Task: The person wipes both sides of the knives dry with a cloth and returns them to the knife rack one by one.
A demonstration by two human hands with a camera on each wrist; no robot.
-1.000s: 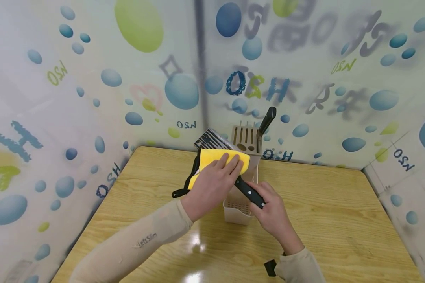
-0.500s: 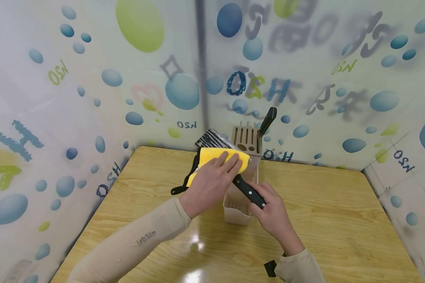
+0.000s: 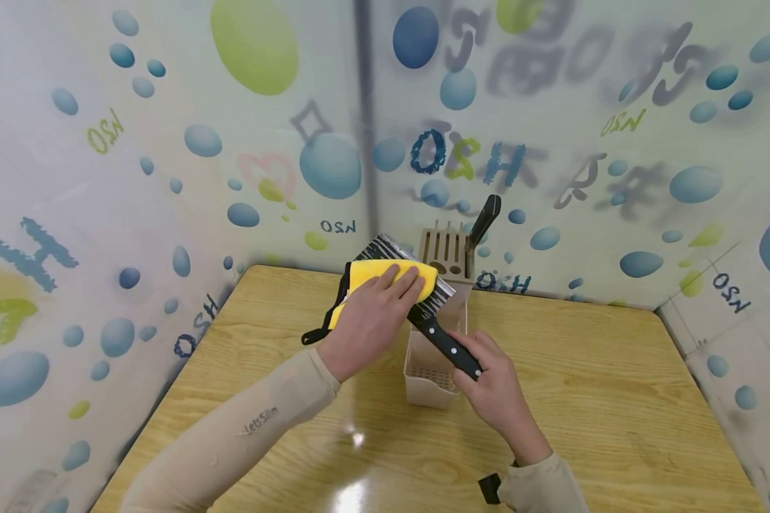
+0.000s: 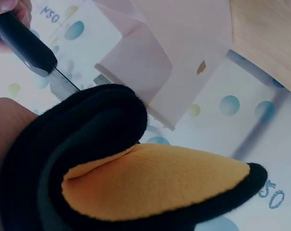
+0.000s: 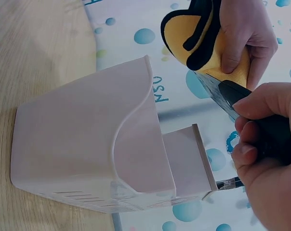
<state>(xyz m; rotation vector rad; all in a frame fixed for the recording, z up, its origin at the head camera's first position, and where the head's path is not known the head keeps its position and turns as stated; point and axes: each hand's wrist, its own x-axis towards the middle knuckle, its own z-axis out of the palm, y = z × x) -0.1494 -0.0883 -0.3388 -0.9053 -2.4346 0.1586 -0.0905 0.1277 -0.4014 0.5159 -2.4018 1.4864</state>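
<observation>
My right hand (image 3: pixel 495 388) grips the black riveted handle of a cleaver (image 3: pixel 450 348), whose broad shiny blade slants up to the left. A yellow cloth (image 3: pixel 385 272) with black edging is folded over the blade, and my left hand (image 3: pixel 367 320) holds it there. Seen from the right wrist, the left thumb presses the cloth (image 5: pixel 234 72) on one face of the blade. A strip of bare blade shows between cloth and handle. The cloth and left hand cover the middle of the blade, while its far corner sticks out beyond the cloth.
Behind and below the cleaver, a pale knife holder (image 3: pixel 428 390) stands on the wooden table (image 3: pixel 590 377). Its slotted brown top (image 3: pixel 445 249) carries another black-handled knife (image 3: pixel 485 221). Patterned walls (image 3: pixel 526 107) rise at the table's back and sides.
My left hand has slid the cloth up and left along the blade, away from the handle, baring blade beside the handle. The right hand and cleaver have stayed nearly still.
</observation>
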